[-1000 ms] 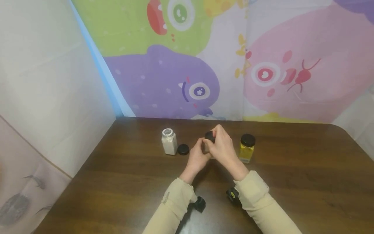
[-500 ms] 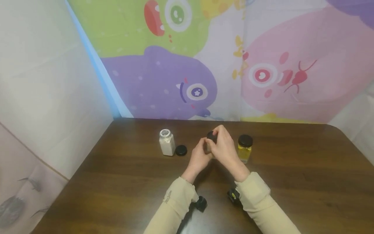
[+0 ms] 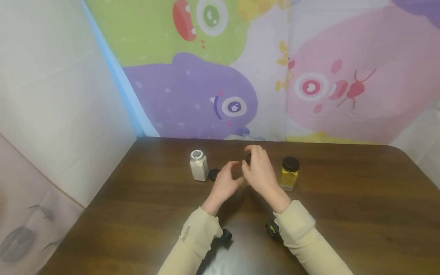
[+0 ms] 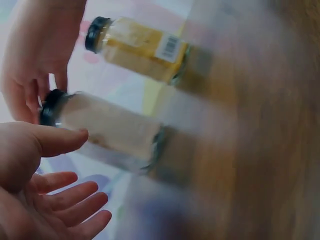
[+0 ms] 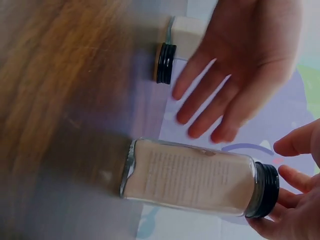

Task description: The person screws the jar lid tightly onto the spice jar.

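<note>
A square glass jar of beige contents stands upright on the table, its black lid on. My left hand is beside the jar with fingers extended, apart from it in the right wrist view. My right hand is at the lid with loosely bent, spread fingers. One of its fingers is visibly off the lid; whether the others touch it I cannot tell. In the head view my hands hide most of this jar.
A lidless jar of white contents stands to the left, a loose black lid beside it. On the right is a black-lidded jar of yellow contents. All rest on the brown wooden table, with a cartoon-printed cloth behind.
Earlier both hands were closed around the jar and its lid. Now my left hand has moved left off the jar, and my right hand's fingers have spread apart at the lid.
</note>
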